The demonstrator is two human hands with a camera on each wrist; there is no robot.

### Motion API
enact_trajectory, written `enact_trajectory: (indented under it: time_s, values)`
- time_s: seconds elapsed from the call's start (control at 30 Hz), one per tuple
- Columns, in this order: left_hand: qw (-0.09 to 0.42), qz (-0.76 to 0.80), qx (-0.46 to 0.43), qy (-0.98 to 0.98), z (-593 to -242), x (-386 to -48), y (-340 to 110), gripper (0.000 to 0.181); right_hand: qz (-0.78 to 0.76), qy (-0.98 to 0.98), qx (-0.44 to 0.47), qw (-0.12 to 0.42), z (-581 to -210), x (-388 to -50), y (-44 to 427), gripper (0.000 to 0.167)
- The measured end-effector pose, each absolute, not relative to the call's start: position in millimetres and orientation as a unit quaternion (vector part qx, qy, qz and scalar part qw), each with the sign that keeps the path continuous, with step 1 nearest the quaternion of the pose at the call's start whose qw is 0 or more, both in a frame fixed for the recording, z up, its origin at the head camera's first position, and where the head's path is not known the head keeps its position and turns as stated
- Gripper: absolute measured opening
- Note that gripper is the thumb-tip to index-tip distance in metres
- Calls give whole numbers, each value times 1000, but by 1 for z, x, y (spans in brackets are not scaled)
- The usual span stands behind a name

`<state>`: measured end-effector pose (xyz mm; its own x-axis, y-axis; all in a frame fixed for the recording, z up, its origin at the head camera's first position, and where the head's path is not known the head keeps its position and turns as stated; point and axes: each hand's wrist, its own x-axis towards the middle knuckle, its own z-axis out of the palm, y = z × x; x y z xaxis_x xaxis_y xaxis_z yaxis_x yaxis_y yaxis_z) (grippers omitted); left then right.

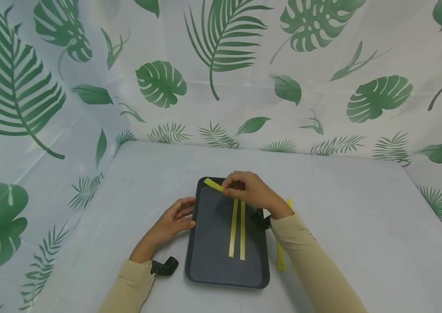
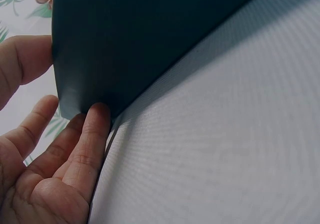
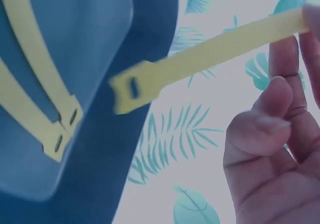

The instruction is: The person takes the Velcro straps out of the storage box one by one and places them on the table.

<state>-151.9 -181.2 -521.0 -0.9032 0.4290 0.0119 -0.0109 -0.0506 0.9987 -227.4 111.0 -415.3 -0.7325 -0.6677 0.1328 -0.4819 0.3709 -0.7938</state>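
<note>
A dark grey tray lies on the white table, its long sides running away from me. My right hand is above the tray's far end and pinches a yellow hook-and-loop cable tie between thumb and fingers. The tie's slotted head hangs free in the right wrist view. Two more yellow cable ties lie lengthwise, side by side, in the tray. At the tray's left side is my left hand, its loosely extended fingertips touching the outer wall.
More yellow cable ties lie on the table to the right of the tray, partly hidden by my right forearm. A white cloth with green leaves hangs behind and at both sides of the table.
</note>
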Motion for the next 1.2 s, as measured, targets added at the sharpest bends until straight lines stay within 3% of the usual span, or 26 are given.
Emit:
enact_trajectory:
  time_s: [0.27,0.63,1.2]
  values:
    - [154,708,160,670,-522,-150,-183,72,-505,807,-292,88,-420,-223,110,6]
    - [152,708,163,670,-520,-150,-183,72,-605,751,-209,161,-428,-214,120,17]
    - [158,711,161,666,-521,-151,-182,72,-640,734,-138,181,-441,-195,149,33]
